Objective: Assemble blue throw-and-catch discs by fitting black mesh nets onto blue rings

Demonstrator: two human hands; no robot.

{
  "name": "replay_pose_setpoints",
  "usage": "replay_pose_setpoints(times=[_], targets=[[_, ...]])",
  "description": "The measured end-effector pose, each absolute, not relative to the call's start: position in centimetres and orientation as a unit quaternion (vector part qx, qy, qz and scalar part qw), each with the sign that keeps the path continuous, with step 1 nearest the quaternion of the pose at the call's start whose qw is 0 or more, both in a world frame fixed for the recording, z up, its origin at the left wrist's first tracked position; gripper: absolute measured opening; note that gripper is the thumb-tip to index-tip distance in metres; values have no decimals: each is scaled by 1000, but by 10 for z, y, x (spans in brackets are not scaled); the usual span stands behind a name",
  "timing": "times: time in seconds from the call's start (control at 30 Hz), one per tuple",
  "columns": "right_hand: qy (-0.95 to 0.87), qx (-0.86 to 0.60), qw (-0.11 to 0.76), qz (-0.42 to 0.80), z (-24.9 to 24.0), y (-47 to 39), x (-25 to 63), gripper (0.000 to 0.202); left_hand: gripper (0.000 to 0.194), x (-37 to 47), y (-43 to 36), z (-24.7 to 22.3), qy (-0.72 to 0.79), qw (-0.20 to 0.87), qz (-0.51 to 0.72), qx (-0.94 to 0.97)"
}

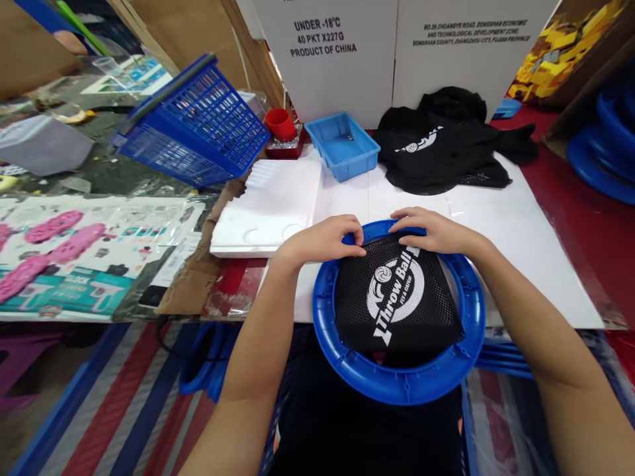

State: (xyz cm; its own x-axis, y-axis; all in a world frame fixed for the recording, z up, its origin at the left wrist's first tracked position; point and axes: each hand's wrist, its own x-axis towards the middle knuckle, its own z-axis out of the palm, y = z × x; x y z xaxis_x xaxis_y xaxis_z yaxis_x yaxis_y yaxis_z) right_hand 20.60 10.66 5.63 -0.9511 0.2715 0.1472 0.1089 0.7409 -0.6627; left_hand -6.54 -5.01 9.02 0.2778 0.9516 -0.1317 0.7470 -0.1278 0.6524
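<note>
A blue plastic ring (327, 334) leans over the table's front edge at my lap, its ribbed side facing me. Inside it stretches a black mesh net (441, 311) printed "Throw Ball" in white; gaps show between net and ring at the right and the bottom. At the ring's far left part, my left hand (333, 238) has its thumb and curled fingers closed on the net's upper edge. My right hand (429, 230) lies across the far rim to the right, fingers bent over the ring and thumb on the net's edge.
Several loose black nets (446, 155) lie behind the ring. A light blue tray (347, 149), a red cup (280, 124) and a tilted blue basket (198, 125) stand further left. White foam (272, 201) lies near the left hand. A printed carton (342, 73) walls the back.
</note>
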Motion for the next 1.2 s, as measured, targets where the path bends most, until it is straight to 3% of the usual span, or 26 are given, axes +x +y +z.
replay_pose_setpoints(times=[0.3, 0.73, 1.2], targets=[[-926, -110, 165, 321, 57, 94, 194, 21, 22, -73, -48, 89, 587, 369, 183, 697], [-868, -205, 176, 417, 52, 93, 188, 21, 33, -82, -48, 81, 595, 464, 298, 585], [-859, -224, 133, 442, 50, 99, 183, 21, 21, -83, -49, 84, 594, 410, 225, 655]])
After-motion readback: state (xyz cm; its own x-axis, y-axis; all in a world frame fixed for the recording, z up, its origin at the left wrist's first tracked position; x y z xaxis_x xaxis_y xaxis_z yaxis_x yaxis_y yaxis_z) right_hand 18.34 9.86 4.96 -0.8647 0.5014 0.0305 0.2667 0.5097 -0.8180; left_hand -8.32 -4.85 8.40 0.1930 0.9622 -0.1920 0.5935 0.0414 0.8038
